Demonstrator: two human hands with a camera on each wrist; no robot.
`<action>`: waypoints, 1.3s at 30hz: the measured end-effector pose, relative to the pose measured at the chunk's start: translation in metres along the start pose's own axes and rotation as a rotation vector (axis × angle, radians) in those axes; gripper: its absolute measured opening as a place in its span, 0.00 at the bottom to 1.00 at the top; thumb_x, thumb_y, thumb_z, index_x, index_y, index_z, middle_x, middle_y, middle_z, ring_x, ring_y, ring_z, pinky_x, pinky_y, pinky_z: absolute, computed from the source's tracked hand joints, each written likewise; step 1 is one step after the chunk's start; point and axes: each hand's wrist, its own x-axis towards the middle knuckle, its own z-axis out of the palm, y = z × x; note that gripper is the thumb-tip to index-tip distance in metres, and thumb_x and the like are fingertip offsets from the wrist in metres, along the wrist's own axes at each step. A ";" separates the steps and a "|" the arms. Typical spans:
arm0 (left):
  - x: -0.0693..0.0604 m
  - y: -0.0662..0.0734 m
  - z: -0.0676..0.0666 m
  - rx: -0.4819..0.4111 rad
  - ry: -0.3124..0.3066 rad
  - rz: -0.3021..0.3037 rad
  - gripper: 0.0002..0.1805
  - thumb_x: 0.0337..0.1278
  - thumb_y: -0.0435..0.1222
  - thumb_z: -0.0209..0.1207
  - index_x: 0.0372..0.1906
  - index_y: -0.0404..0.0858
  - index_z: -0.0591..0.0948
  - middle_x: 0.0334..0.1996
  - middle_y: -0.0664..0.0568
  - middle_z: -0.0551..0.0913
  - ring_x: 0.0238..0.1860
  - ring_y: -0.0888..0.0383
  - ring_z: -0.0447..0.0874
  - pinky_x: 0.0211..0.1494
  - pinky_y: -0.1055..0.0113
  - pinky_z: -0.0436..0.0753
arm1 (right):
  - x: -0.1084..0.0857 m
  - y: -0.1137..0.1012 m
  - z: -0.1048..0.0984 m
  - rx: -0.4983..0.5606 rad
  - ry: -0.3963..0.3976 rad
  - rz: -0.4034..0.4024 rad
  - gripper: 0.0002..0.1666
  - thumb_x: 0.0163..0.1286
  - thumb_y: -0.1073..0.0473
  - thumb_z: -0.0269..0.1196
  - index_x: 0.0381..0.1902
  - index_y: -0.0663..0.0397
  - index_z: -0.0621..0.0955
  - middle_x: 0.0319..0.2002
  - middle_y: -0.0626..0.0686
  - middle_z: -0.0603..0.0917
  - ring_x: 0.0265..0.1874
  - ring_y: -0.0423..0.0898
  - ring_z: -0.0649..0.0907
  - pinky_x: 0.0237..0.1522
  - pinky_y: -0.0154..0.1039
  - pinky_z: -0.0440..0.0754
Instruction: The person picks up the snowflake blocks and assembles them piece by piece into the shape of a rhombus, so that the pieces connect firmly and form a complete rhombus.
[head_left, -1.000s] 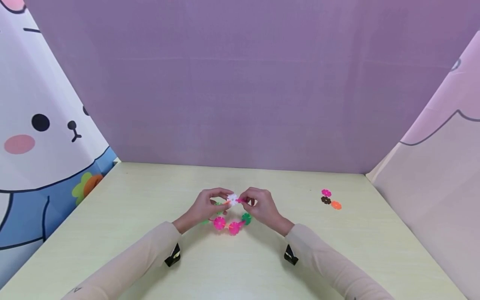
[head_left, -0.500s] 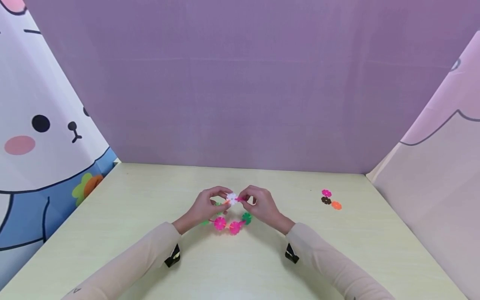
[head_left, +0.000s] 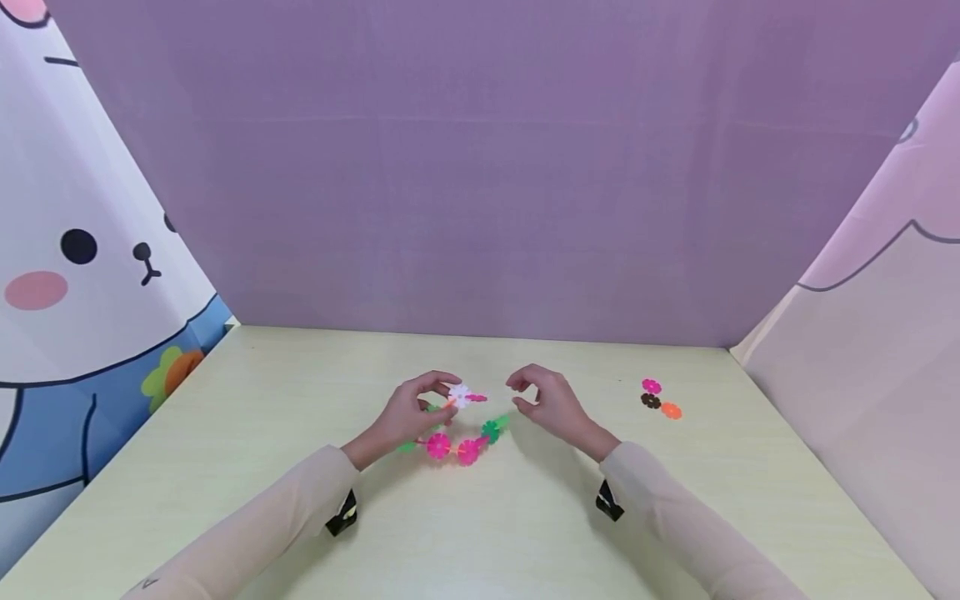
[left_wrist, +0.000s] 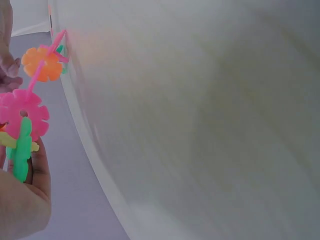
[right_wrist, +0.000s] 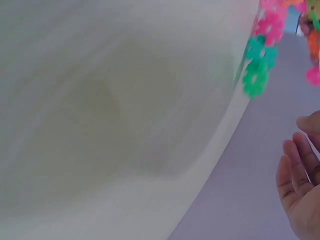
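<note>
The left hand (head_left: pixel 411 412), angled inward, pinches the flower chain (head_left: pixel 438 446) near its white flower (head_left: pixel 460 396), over the table (head_left: pixel 465 533). Just right of the chain, the right hand (head_left: pixel 553 407) hangs with thumb and curved fingers parted. Well right of the chain, three loose flowers (head_left: pixel 651 401), pink, brown and orange, lie close together.

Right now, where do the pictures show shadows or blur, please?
Head view: soft shadows on the table beside each sleeve; left wrist view: pink flower fairly clear, table hazy; right wrist view: lowest green flower looks blurry, table hazy with broad shading.
</note>
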 end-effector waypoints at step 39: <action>-0.003 -0.001 0.000 0.022 -0.015 -0.002 0.20 0.49 0.29 0.62 0.49 0.45 0.77 0.37 0.49 0.79 0.42 0.48 0.77 0.31 0.68 0.79 | -0.068 0.122 -0.105 -0.258 -0.102 0.371 0.11 0.52 0.74 0.60 0.36 0.69 0.78 0.36 0.64 0.81 0.37 0.58 0.80 0.42 0.52 0.78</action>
